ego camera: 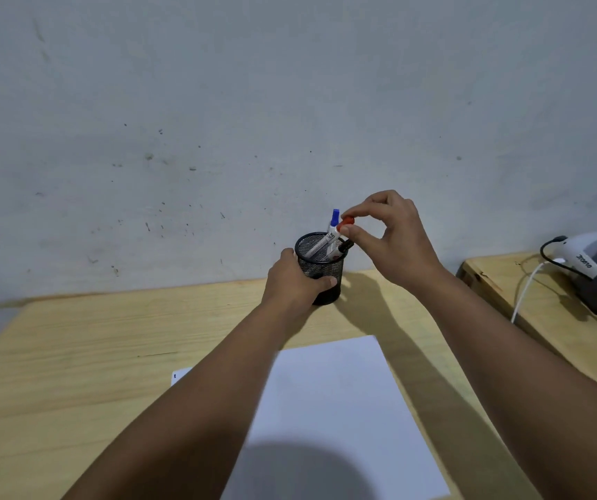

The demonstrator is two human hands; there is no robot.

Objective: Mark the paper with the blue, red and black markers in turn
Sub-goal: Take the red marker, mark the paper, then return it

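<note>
A black mesh pen cup (329,268) stands at the far edge of the wooden table (109,355), against the wall. My left hand (295,279) wraps around its side. Three markers lean in the cup: a blue-capped marker (333,220), a red-capped marker (344,223) and a black marker (343,247). My right hand (394,236) pinches the red cap between thumb and forefinger, the marker's body still inside the cup. A white sheet of paper (333,402) lies on the table in front of me, partly covered by my left forearm.
A second wooden table (527,294) stands to the right with a white device (582,261), a black cable and a white cable (522,294) on it. A grey stained wall rises right behind the cup. A dark round shadow falls on the paper's near end.
</note>
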